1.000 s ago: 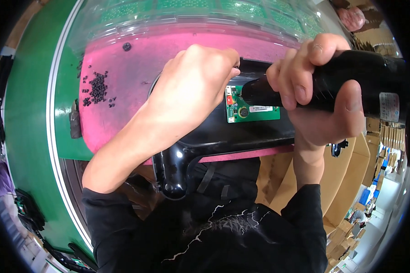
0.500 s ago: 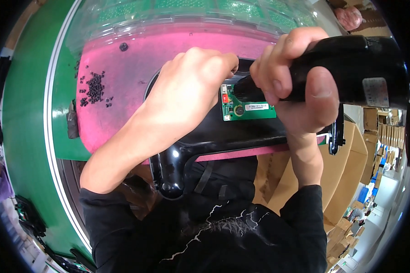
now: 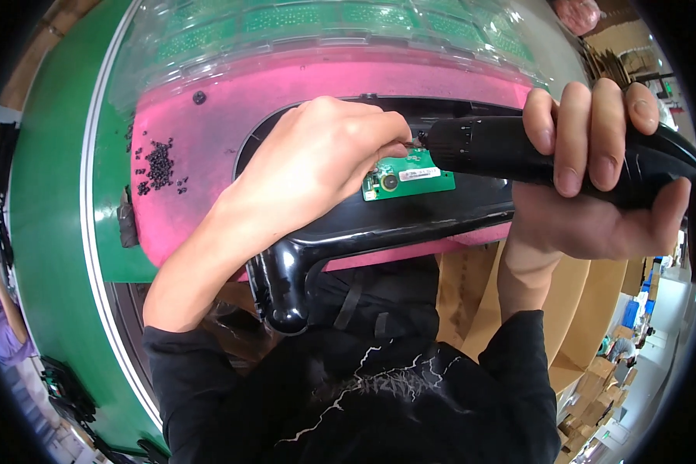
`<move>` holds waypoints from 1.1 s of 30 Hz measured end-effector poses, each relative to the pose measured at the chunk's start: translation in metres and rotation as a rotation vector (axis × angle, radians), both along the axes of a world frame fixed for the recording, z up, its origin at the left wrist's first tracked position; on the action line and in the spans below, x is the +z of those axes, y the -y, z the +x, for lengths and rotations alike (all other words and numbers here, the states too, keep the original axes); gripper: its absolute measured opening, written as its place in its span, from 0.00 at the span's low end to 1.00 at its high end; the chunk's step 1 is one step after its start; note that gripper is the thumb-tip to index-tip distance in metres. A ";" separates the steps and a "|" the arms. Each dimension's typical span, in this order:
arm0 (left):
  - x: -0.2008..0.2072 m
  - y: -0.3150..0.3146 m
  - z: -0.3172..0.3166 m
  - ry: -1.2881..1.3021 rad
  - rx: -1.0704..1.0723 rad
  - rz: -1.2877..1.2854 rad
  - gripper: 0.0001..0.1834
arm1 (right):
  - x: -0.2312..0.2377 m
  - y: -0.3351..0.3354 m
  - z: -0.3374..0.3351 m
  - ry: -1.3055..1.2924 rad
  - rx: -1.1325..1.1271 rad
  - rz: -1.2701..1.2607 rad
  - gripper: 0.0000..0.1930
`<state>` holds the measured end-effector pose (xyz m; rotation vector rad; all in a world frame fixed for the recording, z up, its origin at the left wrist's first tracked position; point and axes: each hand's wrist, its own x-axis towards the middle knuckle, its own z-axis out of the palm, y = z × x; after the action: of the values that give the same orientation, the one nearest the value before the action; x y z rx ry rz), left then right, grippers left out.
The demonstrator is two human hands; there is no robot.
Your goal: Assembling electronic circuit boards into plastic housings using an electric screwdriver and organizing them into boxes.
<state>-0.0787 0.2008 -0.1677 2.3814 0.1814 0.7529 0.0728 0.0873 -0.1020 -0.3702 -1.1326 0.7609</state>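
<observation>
My right hand is wrapped round a black electric screwdriver, which lies nearly level with its tip toward the left. At that tip, the fingertips of my left hand are pinched together; whatever small piece they hold is too hidden to name. Below both hands is a green circuit board with a white label and a round dark part. It sits inside a black plastic housing, whose rounded arm juts toward me past the mat's near edge. My left hand covers part of the housing and the board's left corner.
A pink mat on the green table carries a scattered pile of small black screws. Clear plastic trays stand along the back. Cardboard boxes are at the right. A person's purple sleeve shows far left.
The screwdriver has swung back and right with my right hand, its tip lifting off the board to my left fingertips. My left hand has shifted slightly; more of the housing's far side shows.
</observation>
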 end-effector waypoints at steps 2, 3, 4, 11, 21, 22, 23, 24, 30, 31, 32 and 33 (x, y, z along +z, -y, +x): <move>0.001 0.000 0.002 0.099 -0.042 0.027 0.07 | 0.001 0.004 0.004 0.030 -0.002 -0.014 0.23; 0.001 0.000 0.001 0.096 -0.047 0.029 0.07 | 0.000 0.006 0.006 0.043 0.001 -0.020 0.23; 0.002 0.000 0.001 0.092 -0.060 0.027 0.07 | 0.000 0.008 0.008 0.056 0.004 -0.027 0.23; -0.004 -0.003 0.004 0.001 -0.093 -0.004 0.05 | -0.013 0.013 0.015 0.114 0.028 -0.175 0.24; 0.007 0.003 -0.001 -0.119 0.175 -0.089 0.08 | -0.024 0.008 -0.016 0.181 -0.148 -0.388 0.24; 0.006 0.004 -0.002 -0.117 0.193 -0.087 0.08 | -0.023 0.008 -0.019 0.221 -0.197 -0.423 0.24; 0.006 0.004 -0.003 -0.079 0.160 -0.075 0.08 | -0.023 0.007 -0.020 0.216 -0.158 -0.428 0.24; 0.004 0.003 -0.004 -0.042 0.128 -0.060 0.09 | -0.022 0.006 -0.026 0.193 -0.148 -0.437 0.24; -0.004 0.000 -0.005 0.016 0.109 0.053 0.07 | -0.023 -0.005 -0.027 0.262 -0.008 -0.470 0.25; -0.005 -0.001 -0.006 0.012 0.100 0.049 0.07 | -0.023 -0.006 -0.029 0.259 -0.024 -0.511 0.25; -0.003 -0.001 -0.006 0.013 0.098 0.050 0.07 | -0.025 -0.006 -0.027 0.259 -0.026 -0.510 0.25; -0.002 -0.002 -0.006 -0.021 0.095 0.041 0.07 | -0.029 -0.006 -0.023 0.206 0.028 -0.457 0.21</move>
<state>-0.0851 0.2024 -0.1692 2.4344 0.2915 0.7830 0.0502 0.0933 -0.1307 -0.8324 -1.1512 1.0256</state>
